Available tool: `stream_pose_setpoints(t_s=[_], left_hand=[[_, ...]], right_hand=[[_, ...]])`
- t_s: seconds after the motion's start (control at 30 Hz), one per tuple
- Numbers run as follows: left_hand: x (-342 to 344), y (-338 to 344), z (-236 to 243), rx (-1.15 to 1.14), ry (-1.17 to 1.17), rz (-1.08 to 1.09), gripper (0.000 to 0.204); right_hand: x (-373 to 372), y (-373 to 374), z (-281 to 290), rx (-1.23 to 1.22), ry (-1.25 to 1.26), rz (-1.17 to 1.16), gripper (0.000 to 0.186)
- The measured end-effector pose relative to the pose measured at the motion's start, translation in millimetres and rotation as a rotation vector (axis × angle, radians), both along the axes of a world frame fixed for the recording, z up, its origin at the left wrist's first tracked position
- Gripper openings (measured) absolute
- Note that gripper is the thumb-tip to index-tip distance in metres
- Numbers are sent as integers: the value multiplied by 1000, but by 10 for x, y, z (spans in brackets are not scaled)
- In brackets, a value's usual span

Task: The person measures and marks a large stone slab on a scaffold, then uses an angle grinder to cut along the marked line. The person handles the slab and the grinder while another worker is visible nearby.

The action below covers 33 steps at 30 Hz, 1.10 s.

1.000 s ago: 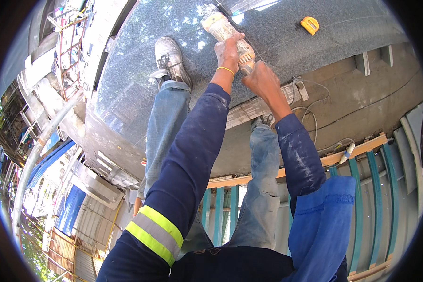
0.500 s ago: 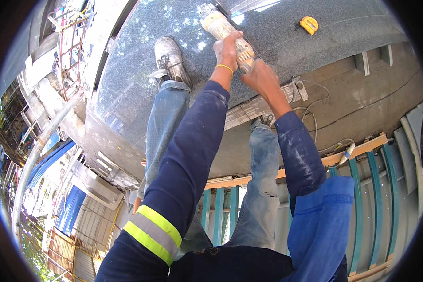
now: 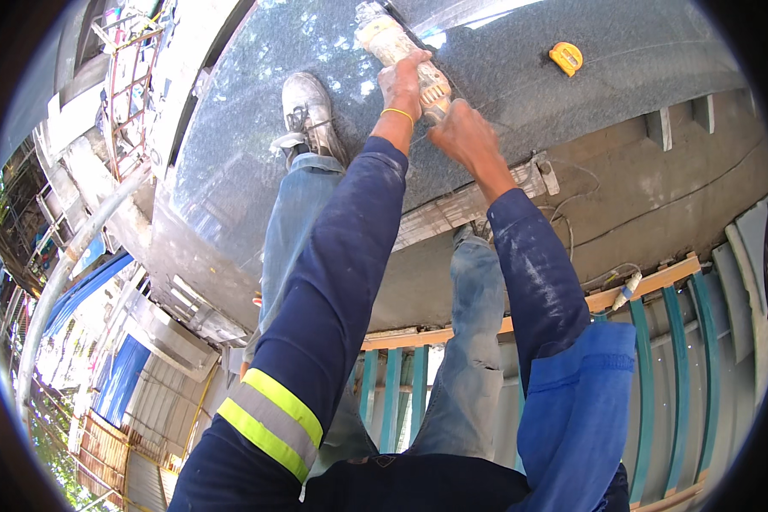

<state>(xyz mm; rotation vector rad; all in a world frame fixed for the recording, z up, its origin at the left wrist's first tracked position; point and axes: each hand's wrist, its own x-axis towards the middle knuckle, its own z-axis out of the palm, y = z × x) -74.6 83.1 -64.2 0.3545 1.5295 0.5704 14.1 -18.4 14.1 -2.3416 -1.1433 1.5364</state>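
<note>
A dust-coated angle grinder (image 3: pixel 386 43) lies slantwise over the dark grey stone slab (image 3: pixel 520 98), its head pointing away and to the left. Wrapped around the middle of its body is my left hand (image 3: pixel 400 84), with a yellow band at the wrist. My right hand (image 3: pixel 467 136) is closed on the rear end of the tool, near the slab's front edge. The grinder's disc is mostly hidden at the top of the view. To the right on the slab rests a yellow tape measure (image 3: pixel 565 59), apart from both hands.
My left shoe (image 3: pixel 309 111) stands on the slab, left of the grinder. My other foot is lower, below the slab's edge board (image 3: pixel 469 205). A cable runs to a plug connector (image 3: pixel 627 290) by a wooden rail (image 3: pixel 648 282) with green bars. Scaffolding (image 3: pixel 132 77) rises at left.
The grinder and both hands have shifted slightly left in the view, with both grips kept. The tape measure appears a little lower and farther right as the view shifts.
</note>
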Motion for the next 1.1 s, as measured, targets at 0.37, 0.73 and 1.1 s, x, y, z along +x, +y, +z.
stream_pose_setpoints(t_s=[0.37, 0.73, 1.1], left_hand=[[-9, -88, -80, -76, -58, -29, 28], [32, -305, 48, -55, -39, -46, 23], [5, -176, 147, -59, -74, -43, 29]], right_hand=[[40, -88, 54, 6, 3, -1, 40], [28, -260, 153, -13, -22, -1, 34], [49, -114, 160, -32, 46, 9, 34]])
